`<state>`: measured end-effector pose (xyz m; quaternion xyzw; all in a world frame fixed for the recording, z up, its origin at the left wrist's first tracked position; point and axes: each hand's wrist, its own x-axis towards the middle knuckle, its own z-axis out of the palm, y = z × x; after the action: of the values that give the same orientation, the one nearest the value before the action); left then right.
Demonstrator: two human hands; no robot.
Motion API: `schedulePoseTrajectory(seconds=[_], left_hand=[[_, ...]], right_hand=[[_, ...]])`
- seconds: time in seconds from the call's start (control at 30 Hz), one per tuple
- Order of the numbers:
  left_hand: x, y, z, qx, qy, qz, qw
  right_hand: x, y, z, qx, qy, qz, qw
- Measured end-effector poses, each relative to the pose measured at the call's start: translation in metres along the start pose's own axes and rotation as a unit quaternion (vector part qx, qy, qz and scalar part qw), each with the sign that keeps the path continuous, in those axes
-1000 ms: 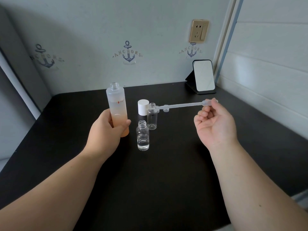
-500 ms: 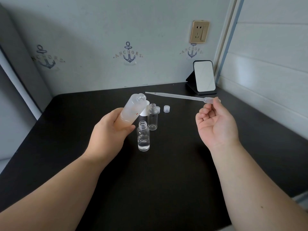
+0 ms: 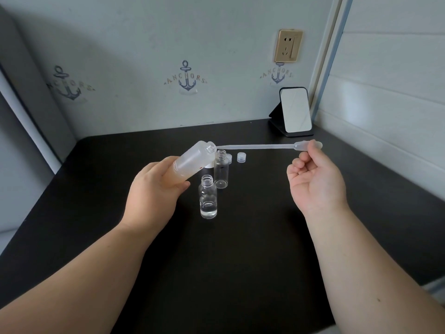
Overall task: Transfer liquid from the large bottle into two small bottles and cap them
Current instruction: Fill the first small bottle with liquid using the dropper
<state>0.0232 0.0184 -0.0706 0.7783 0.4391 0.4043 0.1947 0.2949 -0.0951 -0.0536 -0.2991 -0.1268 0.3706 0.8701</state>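
Frosted plastic, the large bottle (image 3: 192, 161) tilts in the left hand (image 3: 154, 191), whose grip wraps its base; the right hand (image 3: 315, 179) pinches a dropper (image 3: 260, 147), tip at the bottle's mouth, above two small bottles (image 3: 208, 200) standing uncapped on the black surface (image 3: 240, 261)

Centre frame, the large bottle (image 3: 192, 159) tilts up-right in the left hand (image 3: 154, 191); the pipette (image 3: 255, 147) stretches right from its mouth to the right hand (image 3: 315, 182). Two small bottles (image 3: 208, 200) stand below it, caps (image 3: 241, 157) behind, mirror (image 3: 295, 109) upper right.
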Motion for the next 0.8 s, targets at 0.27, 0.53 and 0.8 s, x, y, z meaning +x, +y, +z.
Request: schedulePoseTrajectory(seconds=[0.27, 0.53, 0.8], left_hand=[[0.0, -0.004, 0.002, 0.036, 0.001, 0.014, 0.999], [-0.002, 0.001, 0.004, 0.052, -0.006, 0.04, 0.998], [-0.002, 0.0, 0.006, 0.07, -0.003, 0.043, 0.997]], right_hand=[[0.003, 0.001, -0.003, -0.024, -0.019, -0.015, 0.999], [-0.001, 0.004, 0.002, -0.065, -0.055, -0.008, 0.996], [-0.008, 0.01, 0.006, -0.159, -0.138, -0.018, 0.977]])
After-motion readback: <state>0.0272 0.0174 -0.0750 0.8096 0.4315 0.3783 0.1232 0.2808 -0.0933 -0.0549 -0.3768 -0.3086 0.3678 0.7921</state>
